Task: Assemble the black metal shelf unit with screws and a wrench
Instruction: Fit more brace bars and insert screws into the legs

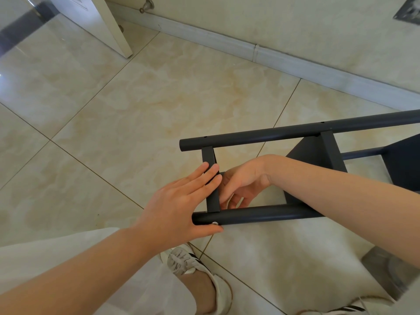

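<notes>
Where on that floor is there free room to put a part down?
The tiled floor is bare between the door, the baseboard and the far tube. It is crowded near the crossbar, where the left hand and right hand work, and by the shoe.
</notes>
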`<state>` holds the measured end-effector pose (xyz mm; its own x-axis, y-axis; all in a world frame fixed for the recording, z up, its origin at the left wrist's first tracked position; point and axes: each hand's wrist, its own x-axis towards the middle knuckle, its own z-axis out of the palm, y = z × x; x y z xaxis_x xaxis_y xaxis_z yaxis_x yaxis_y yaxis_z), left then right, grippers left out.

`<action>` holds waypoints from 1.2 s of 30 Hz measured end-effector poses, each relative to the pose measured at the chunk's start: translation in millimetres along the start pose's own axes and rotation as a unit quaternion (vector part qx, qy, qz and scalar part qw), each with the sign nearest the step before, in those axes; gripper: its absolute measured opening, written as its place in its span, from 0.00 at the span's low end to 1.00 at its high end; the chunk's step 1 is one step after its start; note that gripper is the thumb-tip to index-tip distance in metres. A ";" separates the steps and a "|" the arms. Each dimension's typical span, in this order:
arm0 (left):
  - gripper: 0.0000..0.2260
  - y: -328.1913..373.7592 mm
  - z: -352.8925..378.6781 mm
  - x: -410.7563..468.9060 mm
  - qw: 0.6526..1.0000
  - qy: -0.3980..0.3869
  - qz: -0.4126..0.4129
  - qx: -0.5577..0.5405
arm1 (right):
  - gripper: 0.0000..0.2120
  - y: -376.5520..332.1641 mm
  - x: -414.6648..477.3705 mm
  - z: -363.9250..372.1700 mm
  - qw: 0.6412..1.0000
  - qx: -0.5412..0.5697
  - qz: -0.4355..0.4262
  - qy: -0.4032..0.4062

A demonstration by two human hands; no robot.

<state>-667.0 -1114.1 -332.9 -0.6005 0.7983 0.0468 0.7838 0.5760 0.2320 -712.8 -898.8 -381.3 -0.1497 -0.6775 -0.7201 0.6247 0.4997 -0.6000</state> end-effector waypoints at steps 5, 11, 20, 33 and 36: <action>0.40 0.5 -0.6 0.4 1.000 -0.004 -0.002 0.005 | 0.06 -0.3 -1.5 -0.5 1.000 0.003 0.001 0.015; 0.40 0.6 -0.8 -0.5 1.000 0.001 0.000 0.011 | 0.06 1.3 3.1 4.5 0.999 0.013 -0.030 0.019; 0.40 -0.3 0.1 1.5 1.000 -0.008 -0.008 -0.005 | 0.10 -9.6 -1.2 10.5 0.996 -0.055 0.017 0.063; 0.42 -1.9 -2.7 4.9 0.996 -0.070 -0.041 -0.045 | 0.10 -6.5 -9.7 21.1 0.991 -0.019 -0.001 0.133; 0.42 -1.9 -2.0 6.0 0.992 -0.087 -0.058 -0.074 | 0.10 -9.1 -20.4 26.1 0.986 -0.036 -0.011 0.161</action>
<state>-672.4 -1110.8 -331.2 -0.6389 0.7535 -0.1550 0.6714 0.6446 0.3657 -695.4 -903.6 -352.1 -0.4049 -0.4885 -0.7729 0.5646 0.5313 -0.6316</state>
